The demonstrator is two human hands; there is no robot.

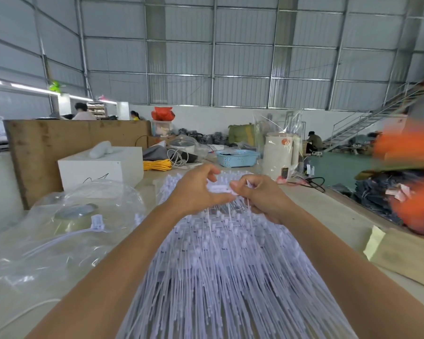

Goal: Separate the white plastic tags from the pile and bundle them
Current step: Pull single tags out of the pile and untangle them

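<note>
A large pile of white plastic tags (230, 277) fans out across the table from the centre toward the near edge. My left hand (194, 192) and my right hand (262, 199) meet above the pile's far end. Between them they pinch a small white row of tag heads (219, 188), its thin strands hanging down into the pile. Both thumbs press on the row; the fingers curl round it.
A clear plastic bag (66, 231) with a roll and a loose white tag lies at the left. Behind it stands a white box (101, 167). A blue basket (236, 157), yellow cord (157, 165) and a white bucket (279, 152) stand further back. The table edge (353, 204) runs along the right.
</note>
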